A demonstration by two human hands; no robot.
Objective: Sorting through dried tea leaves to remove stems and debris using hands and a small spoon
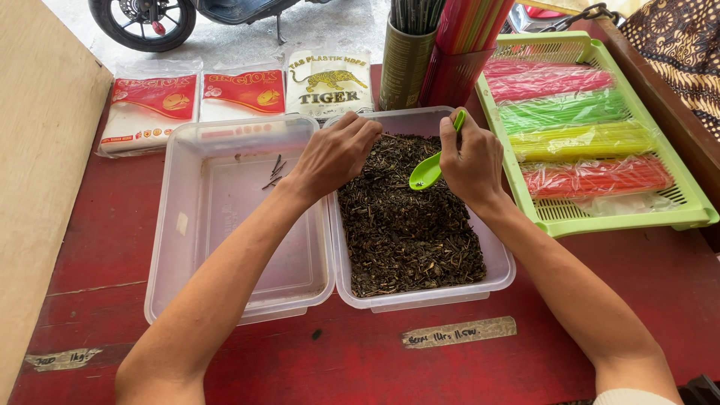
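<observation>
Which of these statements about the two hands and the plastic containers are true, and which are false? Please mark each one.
1. The right hand holds a green plastic spoon. True.
2. The left hand holds a pair of scissors. False: it holds no tool; its fingers reach into the dried tea leaves.
3. Both clear containers are full of tea leaves. False: the right container is full, while the left container has only a few bits.
4. Packs of coloured straws lie in a green tray at the right. True.
5. The table is red. True.
</observation>
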